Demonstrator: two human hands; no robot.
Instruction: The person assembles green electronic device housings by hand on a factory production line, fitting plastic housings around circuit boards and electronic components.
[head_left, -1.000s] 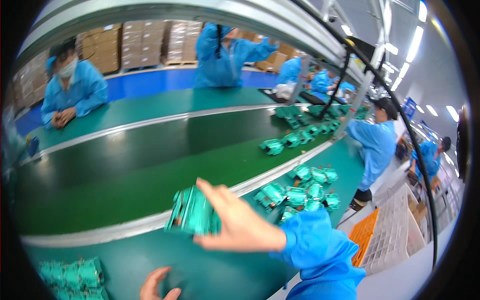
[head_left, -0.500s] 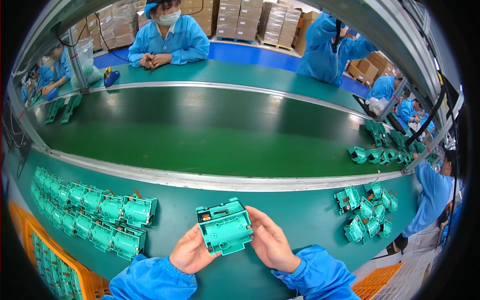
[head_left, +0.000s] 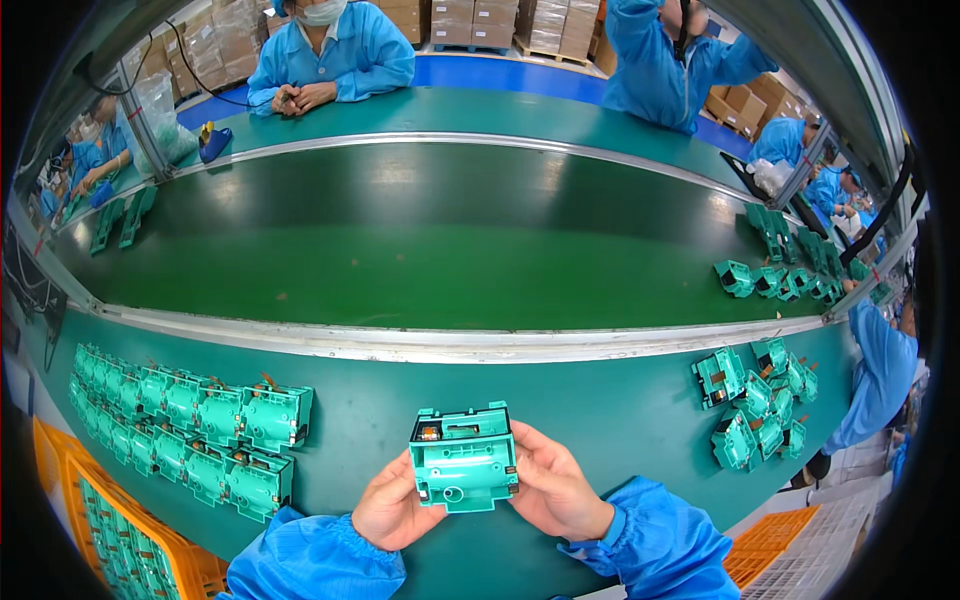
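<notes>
Between my two hands is a teal-green plastic housing, boxy, with a dark slot along its top edge and a small copper-coloured part at its upper left corner. My left hand grips its left side, and my right hand closes on its right side. The fingers behind the housing are partly hidden. It is held above the green work table, close to me. To the left stand two long rows of similar housings. On the right sits a loose cluster of more such housings.
Beyond a metal rail runs a dark green belt with teal parts at its right end. An orange crate full of housings stands lower left. Lower right is another orange crate. Co-workers in blue are across the belt.
The housing has been turned a little, so it now sits more level in my hands. Both hands still hold it. The whole view has shifted slightly.
</notes>
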